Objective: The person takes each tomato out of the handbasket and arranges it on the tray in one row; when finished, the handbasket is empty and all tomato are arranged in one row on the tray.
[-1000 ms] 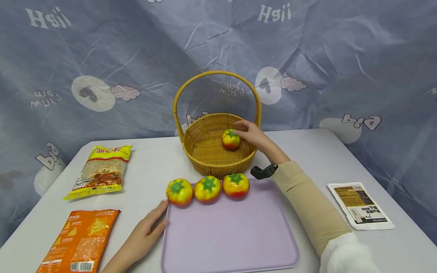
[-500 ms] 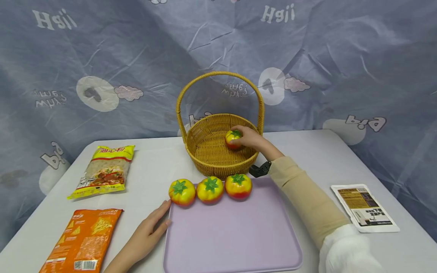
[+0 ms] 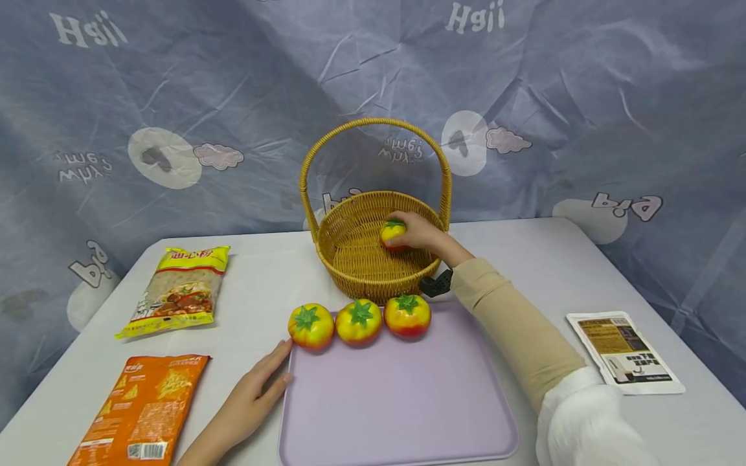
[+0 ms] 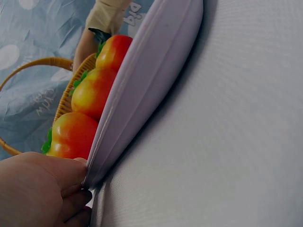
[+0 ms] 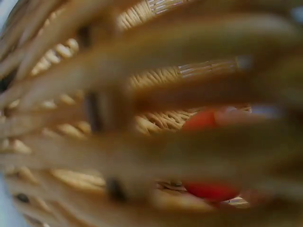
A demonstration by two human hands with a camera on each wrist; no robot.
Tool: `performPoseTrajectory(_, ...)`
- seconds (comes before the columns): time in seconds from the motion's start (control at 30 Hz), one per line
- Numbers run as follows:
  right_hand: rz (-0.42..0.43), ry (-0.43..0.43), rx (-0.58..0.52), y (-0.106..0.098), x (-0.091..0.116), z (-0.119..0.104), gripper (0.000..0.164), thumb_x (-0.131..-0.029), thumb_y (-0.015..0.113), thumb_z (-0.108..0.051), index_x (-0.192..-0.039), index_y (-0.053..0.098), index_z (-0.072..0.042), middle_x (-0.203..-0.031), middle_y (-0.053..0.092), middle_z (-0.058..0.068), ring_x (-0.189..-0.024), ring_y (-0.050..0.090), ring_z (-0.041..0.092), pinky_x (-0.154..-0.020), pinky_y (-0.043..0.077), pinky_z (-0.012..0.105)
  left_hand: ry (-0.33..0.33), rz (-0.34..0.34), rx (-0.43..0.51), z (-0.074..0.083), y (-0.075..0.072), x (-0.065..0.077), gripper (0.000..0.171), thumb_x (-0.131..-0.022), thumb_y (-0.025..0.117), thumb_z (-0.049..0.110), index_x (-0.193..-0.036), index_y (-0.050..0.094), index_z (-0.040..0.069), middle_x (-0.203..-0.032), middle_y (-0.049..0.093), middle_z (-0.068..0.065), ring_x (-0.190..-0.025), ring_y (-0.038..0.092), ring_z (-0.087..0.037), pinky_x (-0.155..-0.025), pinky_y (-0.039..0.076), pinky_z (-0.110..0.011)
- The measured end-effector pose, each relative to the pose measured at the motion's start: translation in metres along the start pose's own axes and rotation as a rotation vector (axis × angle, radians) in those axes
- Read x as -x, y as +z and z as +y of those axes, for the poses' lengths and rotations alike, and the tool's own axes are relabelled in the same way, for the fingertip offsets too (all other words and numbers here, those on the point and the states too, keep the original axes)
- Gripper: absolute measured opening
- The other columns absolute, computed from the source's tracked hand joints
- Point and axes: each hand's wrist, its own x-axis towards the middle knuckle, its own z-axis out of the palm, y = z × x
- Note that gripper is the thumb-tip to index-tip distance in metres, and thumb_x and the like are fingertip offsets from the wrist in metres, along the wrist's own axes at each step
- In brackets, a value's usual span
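Note:
In the head view my right hand (image 3: 419, 233) reaches into a wicker basket (image 3: 381, 283) with a tall arched handle. Its thumb and fingers grip a yellow-red tomato (image 3: 391, 235) with a green leafy top, low inside at the right. The right wrist view looks through blurred wicker, with red parts of that tomato (image 5: 213, 190) showing behind. My left hand (image 3: 247, 398) rests at the left edge of a lilac tray (image 3: 396, 401), fingers mostly straight. Its fingertips touch the tray rim (image 4: 111, 116) beside the nearest tomato (image 4: 75, 135).
Three more tomatoes (image 3: 358, 322) line the tray's far edge, in front of the basket. On the left lie a yellow-ended clear food bag (image 3: 180, 291) and an orange snack bag (image 3: 142, 408). A white-edged flat packet (image 3: 626, 353) lies at the right. A patterned cloth (image 3: 233, 97) hangs behind.
My right hand has closed further around the tomato in the basket and shifted it slightly left. The left hand stays at the tray edge. The head view has shifted slightly.

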Motion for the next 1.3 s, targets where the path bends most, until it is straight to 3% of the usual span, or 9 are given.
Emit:
performPoseTrajectory(0.1,0.014,-0.020,-0.021,-0.001,0.005,0.001,0.060,-0.084,0.071,-0.017,-0.136,0.045,-0.002,-0.130,0.044,0.021,-0.109,0.044,0.032,-0.089,0.039,0.043,-0.011,-0.020,0.007,-0.002,0.003,-0.001,0.050,-0.092,0.060,0.010,-0.139,0.043,0.002,-0.141,0.040,-0.017,-0.129,0.035,-0.031,-0.099,0.016,-0.008)
performPoseTrajectory(0.27,0.110,-0.066,-0.180,-0.016,0.032,-0.007,0.060,-0.086,0.070,-0.015,-0.139,0.043,-0.008,-0.134,0.039,0.018,-0.112,0.044,0.032,-0.091,0.042,0.043,-0.030,-0.050,-0.001,-0.002,0.003,-0.004,0.051,-0.093,0.059,0.014,-0.140,0.042,0.003,-0.142,0.039,-0.014,-0.130,0.034,-0.029,-0.100,0.016,-0.011)
performPoseTrajectory(0.4,0.185,-0.069,-0.275,-0.027,0.070,-0.019,0.061,-0.086,0.070,-0.019,-0.140,0.043,-0.015,-0.136,0.035,0.015,-0.114,0.042,0.032,-0.091,0.041,0.046,-0.042,-0.046,-0.012,-0.002,0.000,-0.004,0.051,-0.093,0.059,0.014,-0.140,0.042,0.004,-0.142,0.039,-0.013,-0.130,0.034,-0.030,-0.099,0.015,-0.010)
performPoseTrajectory(0.6,0.224,-0.065,-0.389,-0.029,0.136,-0.028,0.060,-0.088,0.068,-0.013,-0.141,0.041,-0.015,-0.141,0.031,0.011,-0.124,0.037,0.034,-0.097,0.039,0.048,-0.007,-0.024,-0.013,-0.002,-0.001,-0.003,0.050,-0.093,0.060,0.012,-0.139,0.043,0.001,-0.141,0.040,-0.016,-0.129,0.035,-0.033,-0.098,0.014,-0.006)
performPoseTrajectory(0.8,0.275,-0.010,-0.359,-0.014,0.184,-0.023,0.060,-0.087,0.068,-0.012,-0.141,0.040,-0.014,-0.138,0.034,0.011,-0.124,0.037,0.032,-0.100,0.033,0.050,-0.021,-0.025,0.002,-0.003,-0.001,-0.001,0.051,-0.093,0.060,0.012,-0.140,0.042,0.002,-0.142,0.039,-0.016,-0.130,0.034,-0.033,-0.098,0.013,-0.005)
performPoseTrajectory(0.97,0.278,-0.008,-0.320,0.007,0.201,-0.007,0.059,-0.085,0.070,-0.009,-0.138,0.043,-0.009,-0.136,0.036,0.015,-0.125,0.034,0.031,-0.104,0.025,0.053,-0.012,-0.017,0.001,-0.003,-0.001,-0.001,0.051,-0.093,0.060,0.011,-0.140,0.042,0.001,-0.142,0.039,-0.016,-0.129,0.034,-0.034,-0.098,0.013,-0.005)
performPoseTrajectory(1.3,0.245,-0.041,-0.264,0.027,0.206,0.009,0.058,-0.083,0.072,-0.010,-0.135,0.046,-0.009,-0.134,0.041,0.015,-0.124,0.037,0.033,-0.101,0.029,0.056,0.003,-0.015,-0.008,-0.002,-0.001,-0.001,0.051,-0.093,0.059,0.010,-0.140,0.042,0.002,-0.142,0.039,-0.016,-0.129,0.034,-0.035,-0.099,0.013,-0.005)
